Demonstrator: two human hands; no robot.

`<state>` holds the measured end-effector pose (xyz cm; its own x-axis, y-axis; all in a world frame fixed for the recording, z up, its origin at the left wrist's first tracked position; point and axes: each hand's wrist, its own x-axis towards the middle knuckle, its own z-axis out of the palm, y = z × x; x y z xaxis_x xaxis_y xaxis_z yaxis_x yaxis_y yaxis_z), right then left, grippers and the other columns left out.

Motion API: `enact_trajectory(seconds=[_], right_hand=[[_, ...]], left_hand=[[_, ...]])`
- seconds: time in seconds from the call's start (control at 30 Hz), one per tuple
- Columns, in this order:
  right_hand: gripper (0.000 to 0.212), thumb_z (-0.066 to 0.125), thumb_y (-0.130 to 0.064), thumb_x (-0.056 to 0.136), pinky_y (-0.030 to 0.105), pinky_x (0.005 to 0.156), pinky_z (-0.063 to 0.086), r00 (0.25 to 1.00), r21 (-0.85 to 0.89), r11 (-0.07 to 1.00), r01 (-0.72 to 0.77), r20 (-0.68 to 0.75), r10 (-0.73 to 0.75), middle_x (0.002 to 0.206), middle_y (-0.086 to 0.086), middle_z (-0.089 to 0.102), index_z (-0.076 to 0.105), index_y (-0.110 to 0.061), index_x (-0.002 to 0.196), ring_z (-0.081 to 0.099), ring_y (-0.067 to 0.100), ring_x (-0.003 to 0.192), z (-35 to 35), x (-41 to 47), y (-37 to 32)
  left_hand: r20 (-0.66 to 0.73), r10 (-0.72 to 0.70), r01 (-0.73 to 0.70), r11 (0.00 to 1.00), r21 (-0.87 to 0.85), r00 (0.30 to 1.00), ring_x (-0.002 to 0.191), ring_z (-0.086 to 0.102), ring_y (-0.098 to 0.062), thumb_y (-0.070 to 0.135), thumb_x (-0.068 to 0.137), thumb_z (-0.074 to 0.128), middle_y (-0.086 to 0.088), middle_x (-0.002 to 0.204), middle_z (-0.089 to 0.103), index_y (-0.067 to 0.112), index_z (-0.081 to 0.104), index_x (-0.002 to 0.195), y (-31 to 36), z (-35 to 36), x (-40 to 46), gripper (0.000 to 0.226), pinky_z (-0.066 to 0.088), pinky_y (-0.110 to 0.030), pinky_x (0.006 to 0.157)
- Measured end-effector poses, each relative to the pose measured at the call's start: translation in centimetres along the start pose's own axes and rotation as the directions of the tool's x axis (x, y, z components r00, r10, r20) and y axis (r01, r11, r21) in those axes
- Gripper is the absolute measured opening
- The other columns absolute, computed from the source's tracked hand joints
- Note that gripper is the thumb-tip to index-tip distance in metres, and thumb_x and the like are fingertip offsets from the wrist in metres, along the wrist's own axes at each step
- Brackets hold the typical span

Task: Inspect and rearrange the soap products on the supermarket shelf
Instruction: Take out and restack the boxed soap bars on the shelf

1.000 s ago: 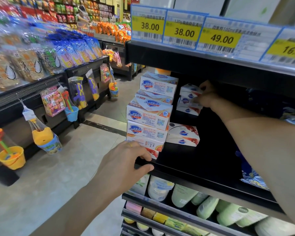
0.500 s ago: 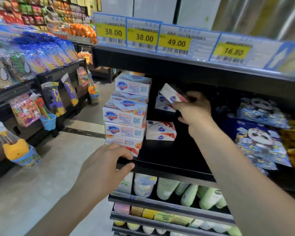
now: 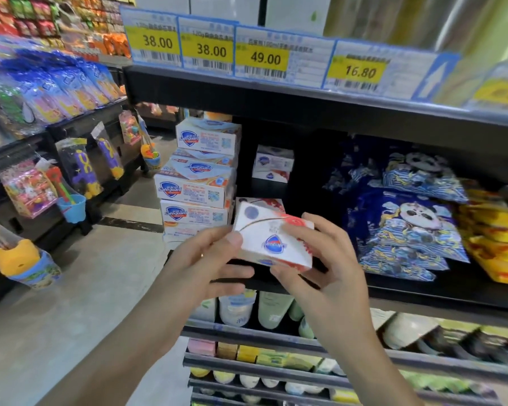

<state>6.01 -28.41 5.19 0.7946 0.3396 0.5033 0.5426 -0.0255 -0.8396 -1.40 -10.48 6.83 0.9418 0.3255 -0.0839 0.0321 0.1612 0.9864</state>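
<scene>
Soap box (image 3: pixel 272 237) (logo face up), long axis sideways, gripped by left hand (image 3: pixel 206 266), right hand (image 3: pixel 324 265)

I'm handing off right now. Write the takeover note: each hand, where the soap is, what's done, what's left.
Left hand: gripping the left end of a soap box.
Right hand: gripping its right end, in front of the shelf.
Soap: tall stack at the shelf's left end; small stack at the back; one box right of the tall stack, behind the held one.
Done: one box off the shelf, label up.
Left: check it, shelve it, tidy the rest.
</scene>
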Motion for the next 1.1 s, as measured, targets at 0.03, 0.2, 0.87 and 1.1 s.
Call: enact_trajectory(seconds=[0.03, 0.2, 0.87, 1.1], right_hand=[[0.051, 0.082, 0.003, 0.08, 0.02, 0.088, 0.057, 1.0, 0.004, 1.0, 0.013, 0.022, -0.013, 0.14, -0.017, 0.05, 0.072, -0.029, 0.117, 0.053, 0.012, 0.132, -0.1, -0.3, -0.1], [0.054, 0.077, 0.01, 0.081, 0.035, 0.093, 0.057, 0.994, 0.115, 0.992, -0.047, 0.104, 0.035, 0.154, -0.018, 0.038, 0.07, -0.035, 0.109, 0.058, 0.019, 0.13, -1.2, -1.4, -0.3], [0.057, 0.092, -0.05, 0.063, 0.039, 0.089, 0.059, 0.894, 0.325, 0.834, -0.446, 0.219, 0.392, 0.122, 0.004, 0.073, 0.073, -0.028, 0.112, 0.071, 0.027, 0.111, -4.4, -1.3, -2.0], [0.045, 0.081, -0.05, 0.078, 0.033, 0.076, 0.06, 0.849, 0.295, 0.797, -0.527, 0.221, 0.48, 0.111, 0.01, 0.076, 0.073, -0.027, 0.116, 0.075, 0.029, 0.089, -4.1, -1.2, -2.3]], left_hand=[[-0.005, -0.006, 0.006, 1.0, -0.012, 1.0, 0.095, 0.077, -0.025, 0.051, 0.071, 0.069, -0.006, 0.106, 0.079, 0.023, 0.068, 0.123, 0.0, 0.2, 0.0, 0.059, 0.059, -0.042, 0.084], [-0.037, -0.009, 0.011, 0.998, 0.066, 0.999, 0.091, 0.078, -0.023, 0.019, 0.099, 0.061, -0.001, 0.102, 0.08, 0.021, 0.068, 0.119, -0.2, 0.7, -0.3, 0.022, 0.062, -0.04, 0.084], [0.142, 0.294, -0.325, 0.887, 0.327, 0.945, 0.133, 0.054, -0.006, 0.002, 0.088, 0.075, 0.023, 0.138, 0.06, 0.048, 0.053, 0.137, -0.6, 0.1, -2.0, 0.071, 0.048, -0.033, 0.103], [0.159, 0.33, -0.366, 0.842, 0.396, 0.931, 0.125, 0.06, -0.005, 0.017, 0.083, 0.079, 0.019, 0.13, 0.067, 0.048, 0.064, 0.12, -0.2, 0.6, -2.1, 0.05, 0.055, -0.023, 0.091]])
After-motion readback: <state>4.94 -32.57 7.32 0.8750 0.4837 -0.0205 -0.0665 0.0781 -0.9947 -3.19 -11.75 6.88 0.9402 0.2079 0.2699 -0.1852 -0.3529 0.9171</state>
